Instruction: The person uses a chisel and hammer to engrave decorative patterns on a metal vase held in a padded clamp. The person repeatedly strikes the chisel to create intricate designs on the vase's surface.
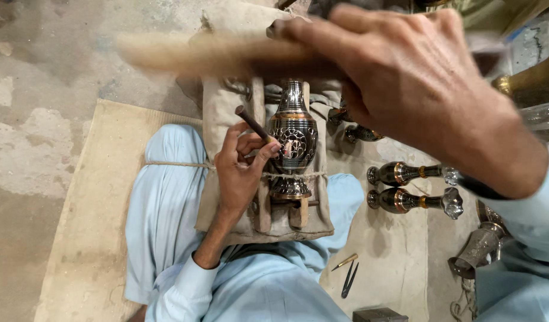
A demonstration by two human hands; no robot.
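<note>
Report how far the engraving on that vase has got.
Done: the vase already shows cut patterns across its dark belly. In hand: the left hand sets a chisel against it while the right hand swings a blurred mallet. Left: cannot tell for the hidden far side.

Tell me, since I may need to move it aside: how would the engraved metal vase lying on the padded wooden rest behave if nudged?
The vase has a round, bulging body, so it would probably roll if it were free. Cord across the wooden rest seems to hold it. Its polished metal looks slippery and fairly heavy. The left hand steadies a chisel against it.
</note>
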